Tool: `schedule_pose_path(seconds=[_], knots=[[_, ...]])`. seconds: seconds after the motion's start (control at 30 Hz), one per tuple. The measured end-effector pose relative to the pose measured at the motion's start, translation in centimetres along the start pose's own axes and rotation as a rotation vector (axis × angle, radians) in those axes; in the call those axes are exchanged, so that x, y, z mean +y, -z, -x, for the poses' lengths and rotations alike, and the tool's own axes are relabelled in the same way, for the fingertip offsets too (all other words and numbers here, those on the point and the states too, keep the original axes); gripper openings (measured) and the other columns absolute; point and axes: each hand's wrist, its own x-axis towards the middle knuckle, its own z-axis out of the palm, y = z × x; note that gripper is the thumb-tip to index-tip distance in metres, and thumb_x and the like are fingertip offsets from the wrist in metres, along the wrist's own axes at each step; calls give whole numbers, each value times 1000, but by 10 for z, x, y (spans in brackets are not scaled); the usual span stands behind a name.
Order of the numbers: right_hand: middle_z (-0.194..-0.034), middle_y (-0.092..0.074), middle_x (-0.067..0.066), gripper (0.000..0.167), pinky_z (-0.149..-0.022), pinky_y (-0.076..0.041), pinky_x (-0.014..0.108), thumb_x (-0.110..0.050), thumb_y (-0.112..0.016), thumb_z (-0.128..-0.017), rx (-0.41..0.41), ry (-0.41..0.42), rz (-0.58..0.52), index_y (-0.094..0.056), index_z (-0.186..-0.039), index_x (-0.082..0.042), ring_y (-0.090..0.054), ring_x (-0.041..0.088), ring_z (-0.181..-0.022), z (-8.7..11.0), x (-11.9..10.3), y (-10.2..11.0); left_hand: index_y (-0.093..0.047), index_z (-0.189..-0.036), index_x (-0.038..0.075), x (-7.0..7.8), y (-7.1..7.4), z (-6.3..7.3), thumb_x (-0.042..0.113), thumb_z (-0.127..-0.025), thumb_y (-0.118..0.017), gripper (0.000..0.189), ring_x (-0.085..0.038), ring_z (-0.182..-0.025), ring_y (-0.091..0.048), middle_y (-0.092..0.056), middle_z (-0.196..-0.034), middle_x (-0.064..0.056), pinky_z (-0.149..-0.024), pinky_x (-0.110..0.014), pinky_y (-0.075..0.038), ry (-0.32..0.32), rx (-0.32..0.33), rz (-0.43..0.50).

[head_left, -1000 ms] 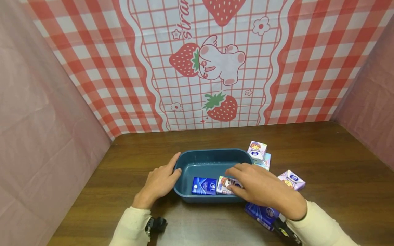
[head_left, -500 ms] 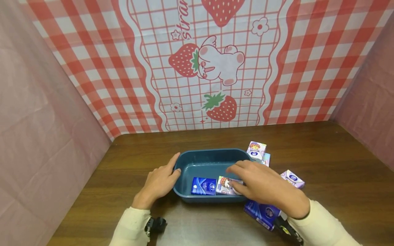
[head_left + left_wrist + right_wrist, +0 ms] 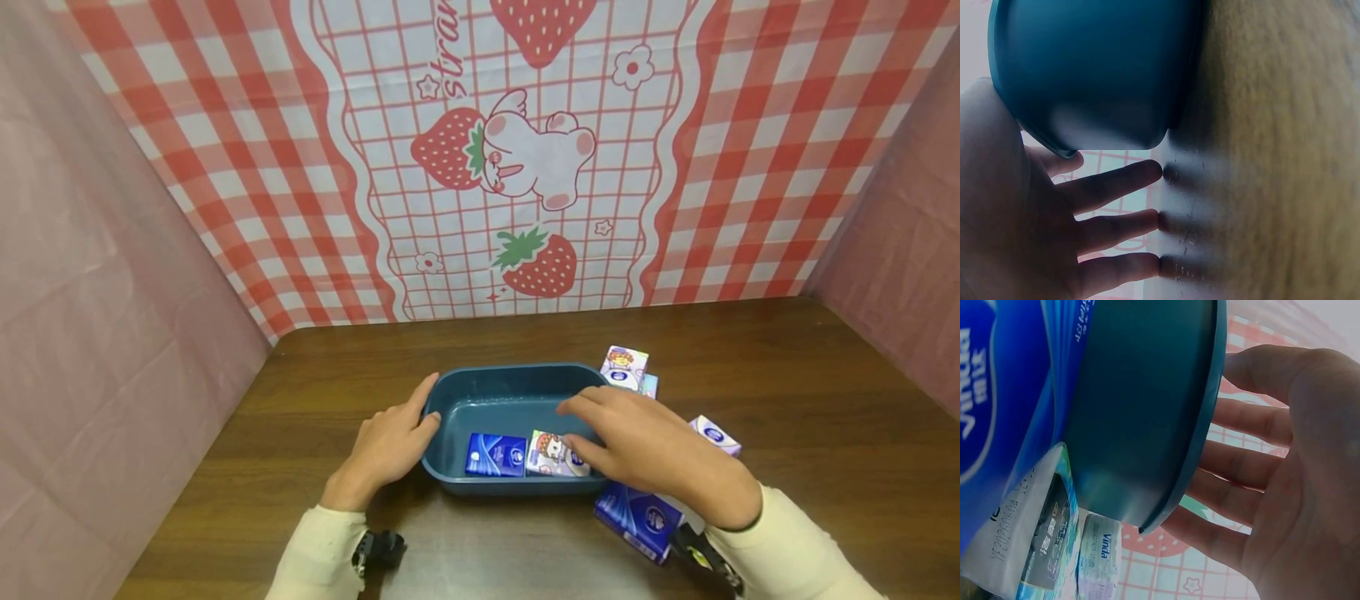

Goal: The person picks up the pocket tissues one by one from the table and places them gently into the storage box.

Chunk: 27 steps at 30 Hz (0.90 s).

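A blue tissue pack (image 3: 496,455) and a cartoon-print tissue pack (image 3: 547,450) lie side by side against the near wall inside the dark teal basin (image 3: 517,483). My left hand (image 3: 393,442) rests at the basin's left end, thumb over the rim. In the left wrist view its other fingers extend straight outside the wall, tips down at the table. My right hand (image 3: 637,437) reaches over the right rim, fingers loosely spread, the thumb just above the cartoon pack. In the right wrist view nothing shows between its fingers (image 3: 1241,462).
Right of the basin lie more tissue packs: a large blue one (image 3: 637,521) at the near side, a lilac one (image 3: 712,433) farther right, and a white printed one (image 3: 624,367) on a light-blue one (image 3: 649,386). The wooden table (image 3: 337,350) ends at a checked cloth (image 3: 255,167).
My right hand has drawn slightly to the right and off the cartoon tissue pack, which shows more now. My left hand and the basin have stayed in place.
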Motion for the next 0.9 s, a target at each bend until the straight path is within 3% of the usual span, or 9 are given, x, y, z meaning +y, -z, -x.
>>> schedule_pose_path(seconds=[0.3,0.63,0.9], knots=[[-115,-68,0,35,-87,-54,41,-38,-67,-96,-11,-34,-34,-70,-123,-16,-64,16,-104,1,1,3,-31,-159,26,0,0,0,39,-102,-47,60,-33,-113,-64,-61,-138,-10,-91,-56,-48,1,-1,-6],[-116,-68,2,34,-89,-53,46,-35,-67,-95,0,-39,-25,-70,-121,-13,-64,21,-107,1,5,8,-31,-159,26,1,0,0,39,-102,-47,61,-34,-113,-64,-61,-138,-11,-90,-56,-48,7,-2,-8],[-119,-67,3,36,-91,-52,50,-36,-67,-95,-35,-85,-10,-68,-125,-15,-63,24,-112,2,9,12,-31,-159,26,2,1,0,39,-102,-47,60,-34,-116,-63,-60,-139,-10,-92,-58,-47,6,0,-11]])
